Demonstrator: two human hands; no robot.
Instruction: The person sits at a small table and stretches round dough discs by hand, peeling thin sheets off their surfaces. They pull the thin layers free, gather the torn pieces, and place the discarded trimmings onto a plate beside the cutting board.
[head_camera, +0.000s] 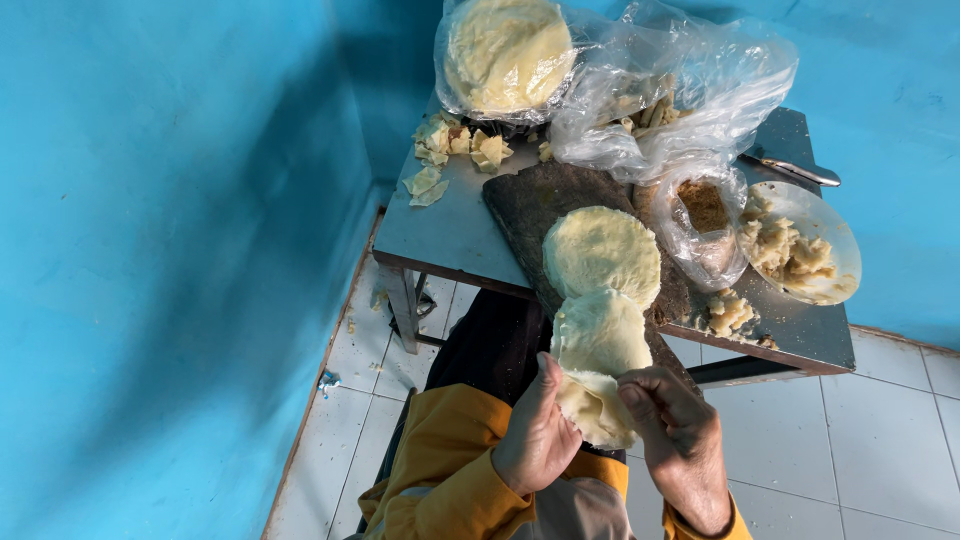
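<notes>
Head view, looking down. Both hands are working at the bottom centre, over the lap. The left hand (535, 435) is pinching the near edge of a pale dough round (598, 360), thumb up against the dough, fingers curled in behind it. The right hand (680, 440) is gripping the same round from the 3 o'clock side, thumb pressing on the folded lower flap, fingers closed underneath. The round is hanging partly off the near end of a dark wooden board (540, 205), its far edge overlapping a second dough round (602, 252) that is lying flat on the board at 12 o'clock from the hands.

The board is resting on a grey metal table (450, 235). At 11 o'clock on the table, dough scraps (455, 150) are lying loose. Beyond them a large dough disc in clear plastic (507, 55) is sitting at the far edge. At 1 o'clock, crumpled plastic bags (680, 90) are holding more pieces. At 2 o'clock a white plate (805, 245) is carrying crumbly filling, with a knife (795, 170) lying just behind it.
</notes>
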